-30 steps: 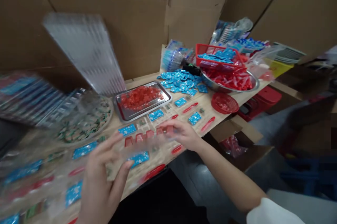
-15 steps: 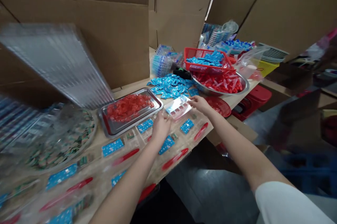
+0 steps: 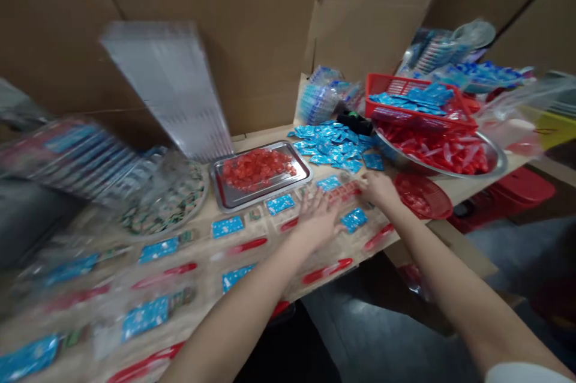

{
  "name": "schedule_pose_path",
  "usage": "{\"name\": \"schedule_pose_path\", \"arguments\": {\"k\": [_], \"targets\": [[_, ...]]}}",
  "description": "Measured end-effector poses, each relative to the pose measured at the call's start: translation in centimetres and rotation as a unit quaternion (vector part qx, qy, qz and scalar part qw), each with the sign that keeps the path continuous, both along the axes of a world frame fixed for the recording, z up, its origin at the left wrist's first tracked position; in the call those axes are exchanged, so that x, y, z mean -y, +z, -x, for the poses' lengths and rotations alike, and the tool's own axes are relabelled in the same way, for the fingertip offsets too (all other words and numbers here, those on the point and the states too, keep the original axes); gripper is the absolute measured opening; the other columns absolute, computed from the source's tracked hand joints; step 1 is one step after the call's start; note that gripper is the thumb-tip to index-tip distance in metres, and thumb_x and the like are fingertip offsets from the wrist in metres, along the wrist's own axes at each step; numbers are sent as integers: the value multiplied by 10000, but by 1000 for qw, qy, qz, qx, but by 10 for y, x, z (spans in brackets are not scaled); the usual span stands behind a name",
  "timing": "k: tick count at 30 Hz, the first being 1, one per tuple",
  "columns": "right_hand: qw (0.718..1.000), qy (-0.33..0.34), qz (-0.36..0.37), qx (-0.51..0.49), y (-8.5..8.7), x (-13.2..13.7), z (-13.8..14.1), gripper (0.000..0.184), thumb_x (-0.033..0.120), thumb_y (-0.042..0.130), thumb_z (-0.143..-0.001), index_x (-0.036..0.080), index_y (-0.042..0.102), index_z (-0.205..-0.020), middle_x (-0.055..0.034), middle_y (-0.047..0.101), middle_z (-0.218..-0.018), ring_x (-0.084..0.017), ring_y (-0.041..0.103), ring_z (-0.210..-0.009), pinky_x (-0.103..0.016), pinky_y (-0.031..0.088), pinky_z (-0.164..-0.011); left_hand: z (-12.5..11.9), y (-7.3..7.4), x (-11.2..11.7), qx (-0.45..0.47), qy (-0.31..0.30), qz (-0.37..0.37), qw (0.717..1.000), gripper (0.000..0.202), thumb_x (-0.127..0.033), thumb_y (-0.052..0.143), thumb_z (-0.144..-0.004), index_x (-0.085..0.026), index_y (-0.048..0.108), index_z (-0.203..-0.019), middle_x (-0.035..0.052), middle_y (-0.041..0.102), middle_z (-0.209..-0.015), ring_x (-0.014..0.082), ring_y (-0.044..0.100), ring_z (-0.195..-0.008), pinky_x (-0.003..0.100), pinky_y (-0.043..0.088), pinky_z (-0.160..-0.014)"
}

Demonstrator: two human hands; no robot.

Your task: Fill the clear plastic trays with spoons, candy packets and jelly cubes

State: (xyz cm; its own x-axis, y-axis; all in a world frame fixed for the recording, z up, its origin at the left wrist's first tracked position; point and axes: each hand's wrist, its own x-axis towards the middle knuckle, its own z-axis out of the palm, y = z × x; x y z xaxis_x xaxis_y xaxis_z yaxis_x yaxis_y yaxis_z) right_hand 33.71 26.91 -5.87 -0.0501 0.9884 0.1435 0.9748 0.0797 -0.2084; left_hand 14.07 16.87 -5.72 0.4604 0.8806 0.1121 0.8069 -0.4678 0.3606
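Observation:
My left hand [image 3: 318, 218] lies open, fingers spread, over the near left part of a clear plastic tray [image 3: 344, 192] with a row of red squares. My right hand [image 3: 378, 188] has its fingers curled on the tray's right end; the fingertips are partly hidden. Around them on the table are clear trays holding blue printed packets [image 3: 353, 220], red pen-like sticks [image 3: 327, 271] and small green-and-tan pieces. One more blue packet [image 3: 328, 183] shows just behind the tray with red squares. A metal tray [image 3: 217, 192] with a heap of small red pieces [image 3: 258, 169] sits left of my hands.
A loose pile of blue packets [image 3: 333, 144] lies behind my hands. At right, a red basket [image 3: 375, 108] of blue packets rests on a steel bowl [image 3: 498, 158] of red sticks. Stacked clear trays [image 3: 180, 92] lean against cardboard [image 3: 256, 41]. A round dish [image 3: 164, 209] stands at left.
The view has swung left. The tray with red squares, held up between both hands before, is now down among the others. My left hand has spread flat over it.

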Motion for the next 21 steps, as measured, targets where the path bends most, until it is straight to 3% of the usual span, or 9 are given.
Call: {"name": "schedule_pose_path", "arguments": {"k": [3, 5, 8, 11, 14, 17, 21], "targets": [[991, 65, -119, -13, 19, 24, 35, 342, 307, 495, -851, 113, 600, -1113, -181, 610, -1046, -281, 557, -959, -373, 414, -794, 29, 30, 47, 51, -2, -45, 998, 552, -314, 489, -863, -211, 333, -1382, 116, 327, -1466, 278, 161, -1394, 525, 149, -1114], [973, 188, -85, -101, 27, 46, 71, 288, 299, 472, -869, 140, 615, -1061, -127, 635, -953, -229, 583, -868, -334, 437, -761, 61, 41, 96, 83, -1, -42, 996, 427, -305, 454, -884, -251, 433, -1307, 53, 419, -1416, 217, 230, -1377, 456, 194, -1126], [904, 388, 33, -176, 30, 80, 137, 181, 267, 505, -858, 186, 654, -923, -70, 647, -880, -190, 591, -837, -302, 443, -759, 118, 33, 172, 81, 95, -92, 988, 349, -155, 466, -862, -252, 527, -1192, 43, 564, -1275, 200, 377, -1302, 465, 250, -1104], [868, 444, 92, -200, 27, 105, 208, 159, 235, 516, -857, 196, 670, -856, -49, 653, -841, -175, 587, -824, -284, 432, -742, 170, 8, 223, 19, 234, -132, 963, 375, -102, 513, -819, -222, 541, -1174, 94, 566, -1257, 259, 413, -1273, 528, 316, -1047], [873, 428, 113, -207, 24, 122, 277, 169, 258, 519, -860, 188, 673, -846, -44, 646, -801, -156, 578, -749, -263, 416, -696, 203, -12, 241, -13, 305, -135, 943, 378, -123, 517, -824, -210, 529, -1192, 108, 568, -1247, 265, 456, -1236, 526, 365, -1015], [889, 398, 128, -186, 18, 137, 336, 193, 314, 570, -826, 173, 661, -922, -70, 645, -884, -165, 578, -775, -266, 414, -704, 212, -22, 241, 1, 307, -131, 943, 373, -129, 503, -835, -205, 519, -1199, 100, 586, -1220, 240, 500, -1194, 497, 393, -1007], [882, 392, 200, -171, 8, 141, 374, 117, 218, 561, -805, 183, 667, -839, -55, 674, -883, -172, 597, -804, -262, 415, -703, 212, -24, 245, 28, 301, -134, 944, 387, -118, 489, -840, -211, 509, -1215, 99, 576, -1234, 245, 493, -1201, 505, 394, -1005]]}}
